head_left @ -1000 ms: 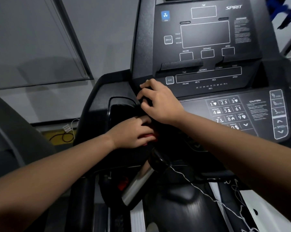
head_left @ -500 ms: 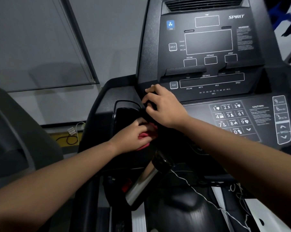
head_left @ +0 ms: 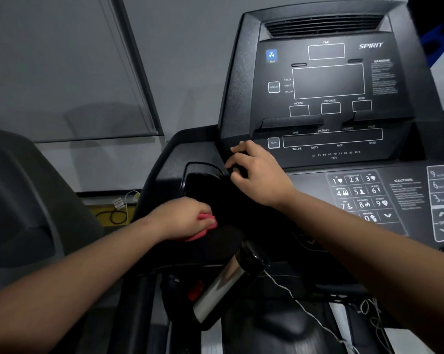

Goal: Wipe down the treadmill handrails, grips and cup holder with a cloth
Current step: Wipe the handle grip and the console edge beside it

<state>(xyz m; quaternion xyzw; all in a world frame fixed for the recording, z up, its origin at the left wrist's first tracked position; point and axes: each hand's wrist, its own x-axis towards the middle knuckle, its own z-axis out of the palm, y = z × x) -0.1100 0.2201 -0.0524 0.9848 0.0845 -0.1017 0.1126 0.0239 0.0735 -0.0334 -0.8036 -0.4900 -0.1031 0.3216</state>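
Observation:
My left hand [head_left: 182, 217] grips a bunched pink cloth [head_left: 205, 226] and presses it on the near rim of the black cup holder [head_left: 190, 172] at the left of the treadmill console [head_left: 325, 139]. Most of the cloth is hidden under the fingers. My right hand [head_left: 259, 172] rests with curled fingers on the console's lower left edge, just right of the cup holder. A chrome grip [head_left: 220, 290] with a black end cap slants down below both hands.
A keypad [head_left: 358, 195] and speed buttons [head_left: 443, 203] lie right of my right arm. A thin white cord [head_left: 305, 307] trails across the lower deck. A second machine's dark housing [head_left: 19, 205] stands at the left, with a cable [head_left: 113, 215] on the floor by the wall.
My left hand has slid with the pink cloth toward me and leftward, out of the cup holder's right side onto its near rim. My right hand has stayed on the console edge.

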